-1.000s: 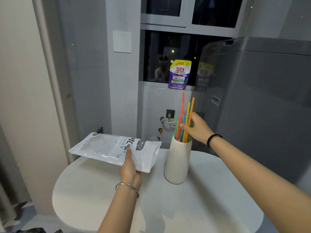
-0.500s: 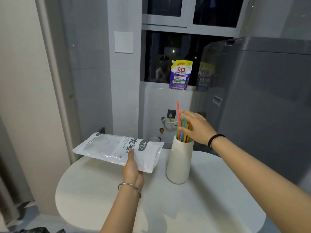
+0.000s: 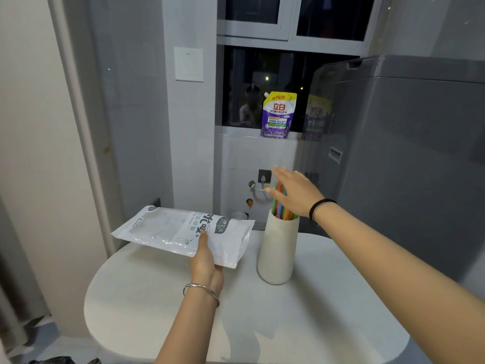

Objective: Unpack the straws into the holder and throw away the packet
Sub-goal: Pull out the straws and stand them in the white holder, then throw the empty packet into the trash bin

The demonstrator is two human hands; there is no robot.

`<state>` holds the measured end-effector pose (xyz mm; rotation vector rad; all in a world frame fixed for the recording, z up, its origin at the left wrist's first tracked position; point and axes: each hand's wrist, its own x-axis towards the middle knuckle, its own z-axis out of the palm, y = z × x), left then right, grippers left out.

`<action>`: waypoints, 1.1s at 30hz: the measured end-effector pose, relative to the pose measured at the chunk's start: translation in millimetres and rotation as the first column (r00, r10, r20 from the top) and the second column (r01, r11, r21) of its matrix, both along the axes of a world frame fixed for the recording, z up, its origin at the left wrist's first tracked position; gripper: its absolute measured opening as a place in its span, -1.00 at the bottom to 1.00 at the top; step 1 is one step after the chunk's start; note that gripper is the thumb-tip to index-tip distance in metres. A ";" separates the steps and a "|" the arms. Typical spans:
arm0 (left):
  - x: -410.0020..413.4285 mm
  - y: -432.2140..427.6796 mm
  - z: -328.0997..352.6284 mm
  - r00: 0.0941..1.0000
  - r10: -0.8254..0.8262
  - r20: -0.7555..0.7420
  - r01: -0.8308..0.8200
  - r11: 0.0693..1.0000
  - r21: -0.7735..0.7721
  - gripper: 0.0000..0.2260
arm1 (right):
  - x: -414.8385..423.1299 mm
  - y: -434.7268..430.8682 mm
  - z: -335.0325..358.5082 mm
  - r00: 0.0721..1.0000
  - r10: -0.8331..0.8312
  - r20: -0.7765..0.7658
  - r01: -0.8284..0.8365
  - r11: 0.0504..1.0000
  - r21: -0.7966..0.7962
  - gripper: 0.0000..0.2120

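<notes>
A cream ribbed holder (image 3: 278, 253) stands upright on the round white table (image 3: 301, 324). Several coloured straws (image 3: 280, 206) poke out of its top, their upper ends under my palm. My right hand (image 3: 295, 191) lies flat and spread over the straw tips, fingers apart, gripping nothing. My left hand (image 3: 206, 261) pinches the near edge of the white plastic straw packet (image 3: 181, 229), thumb on top, holding it flat above the table's left side, just left of the holder.
A grey appliance (image 3: 409, 164) stands close on the right. A purple and yellow refill pouch (image 3: 278, 115) sits on the window ledge behind. A wall and door frame (image 3: 78, 127) close off the left. A tap and socket (image 3: 258, 183) are on the wall behind the holder.
My right hand has let go of the straws and flattened over them; they have dropped from standing tall to sitting low in the holder. The packet has stayed in my left hand.
</notes>
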<state>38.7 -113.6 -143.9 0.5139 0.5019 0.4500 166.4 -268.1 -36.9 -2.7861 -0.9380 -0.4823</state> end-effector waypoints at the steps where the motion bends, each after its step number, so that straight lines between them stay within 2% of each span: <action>1: -0.3 0.3 0.8 1.000 -0.004 0.004 0.004 1.000 0.004 -0.79 | -1.9 -2.7 -6.9 1.000 -0.009 -0.011 0.009 0.999 -0.031 -0.42; 7: -7.0 1.6 5.7 1.000 -0.017 0.022 0.017 0.999 0.038 -0.65 | -1.4 -11.1 -18.3 0.995 -0.048 0.088 0.046 0.999 0.027 -0.41; 10: -12.8 0.8 9.2 0.999 -0.035 0.025 0.033 0.997 0.065 -0.63 | -4.6 -11.5 -19.4 0.992 -0.107 -0.061 0.108 0.994 0.017 -0.40; 12: -17.5 -0.1 10.3 0.998 -0.062 0.020 0.060 0.994 0.091 -0.63 | -12.4 -10.8 -15.6 0.994 -0.106 -0.032 0.107 0.994 0.022 -0.43; 14: -22.5 0.4 11.7 0.994 -0.112 0.016 0.109 0.985 0.131 -0.65 | -29.0 -6.3 -12.9 0.995 -0.065 0.079 0.047 0.977 0.209 -0.50; 16: -27.0 0.8 14.3 0.981 -0.195 0.008 0.188 0.958 0.215 -0.66 | -54.2 1.9 -16.8 0.994 0.009 0.107 -0.063 0.854 0.516 -0.60; 17: -29.4 0.9 15.3 0.969 -0.246 -0.003 0.238 0.934 0.266 -0.66 | -67.3 6.4 -22.2 0.996 0.067 0.062 -0.091 0.765 0.638 -0.64; 19: -35.8 2.6 17.6 0.936 -0.351 -0.036 0.339 0.863 0.374 -0.67 | -91.2 14.6 -36.7 0.953 0.258 -0.158 -0.026 0.591 0.806 -0.61; 21: -44.1 5.7 19.1 0.882 -0.466 -0.078 0.440 0.751 0.492 -0.69 | -108.3 19.4 -53.9 0.780 0.508 -0.366 0.129 0.441 0.888 -0.50; 23: -53.4 10.0 18.8 0.833 -0.534 -0.144 0.503 0.624 0.598 -0.71 | -116.7 19.0 -71.3 0.612 0.667 -0.425 0.285 0.315 0.905 -0.45; 24: -57.8 13.0 18.2 0.829 -0.525 -0.191 0.507 0.563 0.653 -0.70 | -118.8 16.2 -78.8 0.588 0.693 -0.418 0.319 0.276 0.907 -0.44; 26: -65.5 22.0 18.5 0.870 -0.412 -0.270 0.458 0.478 0.749 -0.62 | -122.2 11.9 -88.1 0.606 0.671 -0.426 0.314 0.291 0.904 -0.43; 28: -73.0 35.3 17.7 0.912 -0.302 -0.277 0.397 0.488 0.777 -0.48 | -126.2 10.0 -94.8 0.618 0.629 -0.473 0.295 0.372 0.880 -0.44; 30: -79.2 52.8 14.6 0.949 -0.244 -0.200 0.300 0.499 0.813 -0.33 | -130.1 10.4 -97.4 0.603 0.626 -0.495 0.261 0.432 0.863 -0.42; 33: -93.3 79.7 12.5 0.963 -0.208 -0.173 0.241 0.369 0.898 -0.24 | -138.4 18.1 -97.8 0.525 0.665 -0.531 0.224 0.494 0.840 -0.38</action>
